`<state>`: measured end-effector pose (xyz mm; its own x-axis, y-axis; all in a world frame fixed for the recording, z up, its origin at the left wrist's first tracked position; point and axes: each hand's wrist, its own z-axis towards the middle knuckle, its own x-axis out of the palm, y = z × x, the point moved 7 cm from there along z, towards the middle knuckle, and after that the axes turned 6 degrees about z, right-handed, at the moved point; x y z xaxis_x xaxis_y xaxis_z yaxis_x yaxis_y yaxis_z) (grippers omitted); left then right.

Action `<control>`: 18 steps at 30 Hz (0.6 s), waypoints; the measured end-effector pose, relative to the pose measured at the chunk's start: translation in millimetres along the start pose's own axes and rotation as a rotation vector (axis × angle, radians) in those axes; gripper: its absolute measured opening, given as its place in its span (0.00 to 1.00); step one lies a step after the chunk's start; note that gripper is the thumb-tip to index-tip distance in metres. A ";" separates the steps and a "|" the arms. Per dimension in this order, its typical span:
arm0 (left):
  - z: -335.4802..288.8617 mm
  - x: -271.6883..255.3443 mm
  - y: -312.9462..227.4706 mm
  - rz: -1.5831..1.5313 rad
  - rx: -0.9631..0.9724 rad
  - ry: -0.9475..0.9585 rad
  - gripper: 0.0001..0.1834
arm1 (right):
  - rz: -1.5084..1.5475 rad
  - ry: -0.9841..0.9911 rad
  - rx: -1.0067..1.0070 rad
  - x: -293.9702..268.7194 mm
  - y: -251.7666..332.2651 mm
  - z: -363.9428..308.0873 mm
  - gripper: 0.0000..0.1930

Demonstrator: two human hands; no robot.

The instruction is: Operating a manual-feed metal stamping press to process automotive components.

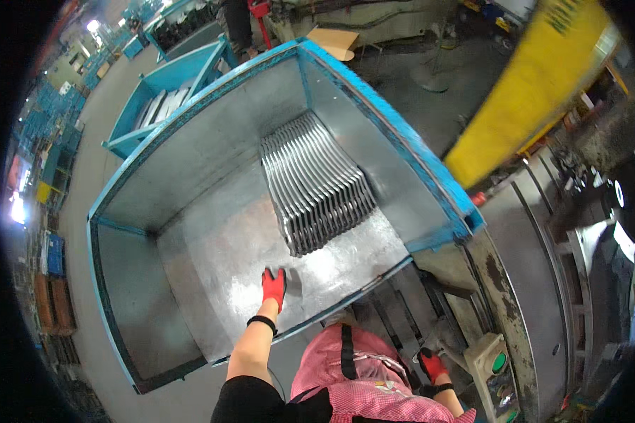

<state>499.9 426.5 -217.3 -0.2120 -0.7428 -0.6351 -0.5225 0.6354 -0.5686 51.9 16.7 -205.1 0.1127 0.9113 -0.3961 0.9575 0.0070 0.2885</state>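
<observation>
My left hand (274, 287), in a red glove with dark fingertips, reaches over the near edge of a large blue-rimmed metal bin (212, 233). Its fingers are a little apart and nothing shows in them. Just beyond it, a row of several curved grey metal parts (314, 183) stands packed together on the bin floor, apart from the hand. Low at my right side is my right hand (432, 365), also red-gloved, beside a beige control box (490, 374) with a green button. Its fingers are small and dark here, so their grip is unclear.
A yellow beam-like part (525, 88) slants across the upper right. Machine bedding (536, 240) with metal slots lies to the right. Behind the bin stands another blue bin (148, 106) holding flat metal pieces. A person (236, 25) stands at the far top.
</observation>
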 end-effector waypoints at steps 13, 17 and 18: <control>-241.7 118.3 71.7 0.802 0.202 0.696 0.38 | 0.621 -0.156 0.253 82.2 -357.7 -131.8 0.19; -299.0 220.3 -44.3 0.943 0.499 0.770 0.40 | 0.868 -0.272 0.359 148.5 -429.4 -188.3 0.17; -254.7 228.7 -19.9 0.675 0.570 0.820 0.40 | 0.842 -0.252 0.327 161.1 -433.6 -195.4 0.16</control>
<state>251.4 190.1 -218.1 -0.8719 -0.0070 -0.4897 0.2917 0.7958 -0.5307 -397.0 241.0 -223.7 0.8200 0.4474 -0.3570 0.5576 -0.7652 0.3217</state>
